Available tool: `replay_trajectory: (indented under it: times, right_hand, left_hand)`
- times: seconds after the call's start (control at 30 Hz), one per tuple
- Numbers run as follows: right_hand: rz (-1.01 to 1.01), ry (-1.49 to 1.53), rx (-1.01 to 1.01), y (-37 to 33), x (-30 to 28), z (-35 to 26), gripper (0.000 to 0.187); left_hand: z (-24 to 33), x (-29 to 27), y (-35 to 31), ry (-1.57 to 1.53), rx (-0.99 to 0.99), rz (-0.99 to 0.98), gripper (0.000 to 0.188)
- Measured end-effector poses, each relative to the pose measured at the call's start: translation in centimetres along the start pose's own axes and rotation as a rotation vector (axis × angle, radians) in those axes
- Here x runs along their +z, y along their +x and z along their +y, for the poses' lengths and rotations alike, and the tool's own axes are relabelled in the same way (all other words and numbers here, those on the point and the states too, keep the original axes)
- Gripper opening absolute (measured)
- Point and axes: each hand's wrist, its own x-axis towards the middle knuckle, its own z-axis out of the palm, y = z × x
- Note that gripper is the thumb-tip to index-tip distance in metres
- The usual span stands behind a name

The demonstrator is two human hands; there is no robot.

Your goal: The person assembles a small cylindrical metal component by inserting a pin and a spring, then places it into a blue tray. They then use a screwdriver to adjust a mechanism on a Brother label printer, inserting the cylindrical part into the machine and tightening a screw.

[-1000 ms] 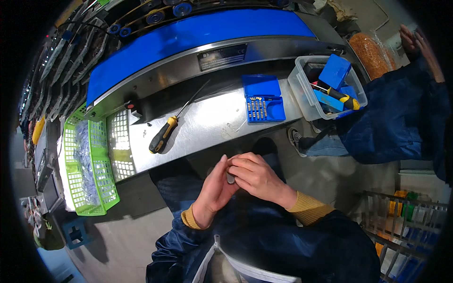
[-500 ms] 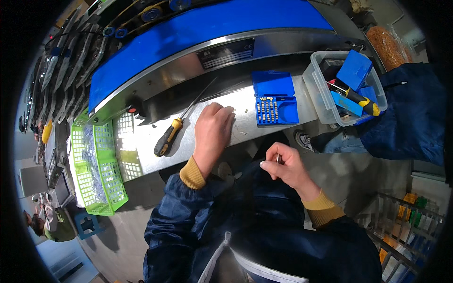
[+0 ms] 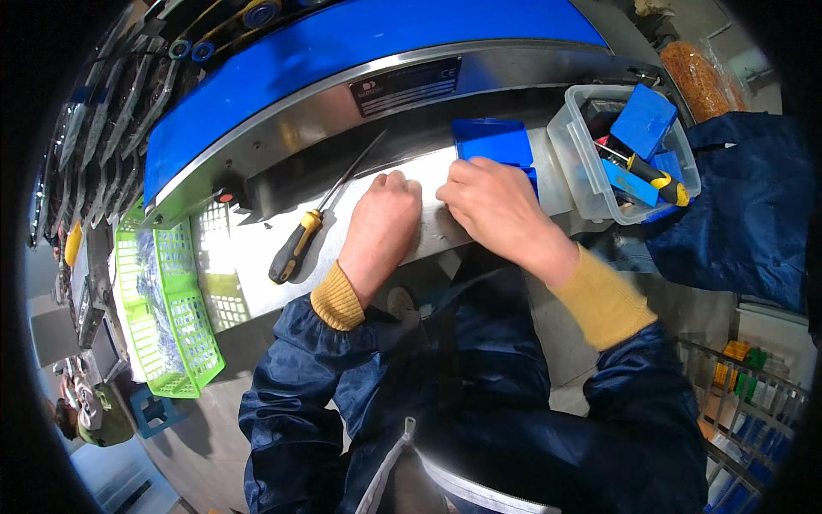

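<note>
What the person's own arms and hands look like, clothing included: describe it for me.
The left hand and right hand are bare, without gloves. Mustard-yellow knit cuffs circle both wrists. Above them, the dark blue sleeves are loose, creased and slightly shiny. No cables or markings show on them.

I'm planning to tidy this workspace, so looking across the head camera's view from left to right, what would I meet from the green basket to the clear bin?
Green perforated plastic basket, yellow-and-black screwdriver handle, left hand, right hand, clear plastic bin.
</note>
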Motion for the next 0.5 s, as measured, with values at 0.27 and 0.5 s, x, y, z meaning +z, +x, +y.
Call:
replay_trajectory:
  times: [0.27,0.5]
  right_hand:
    - [-0.304,-0.170,-0.103,4.0,1.6,1.4,0.009]
    - [-0.260,-0.186,-0.210,3.9,1.8,1.6,0.003]
  left_hand:
    - [-1.3,0.0,-2.4,-0.244,-0.128,0.044,0.006]
    - [-0.4,-1.0,-4.0,-0.694,-0.327,0.174,0.009]
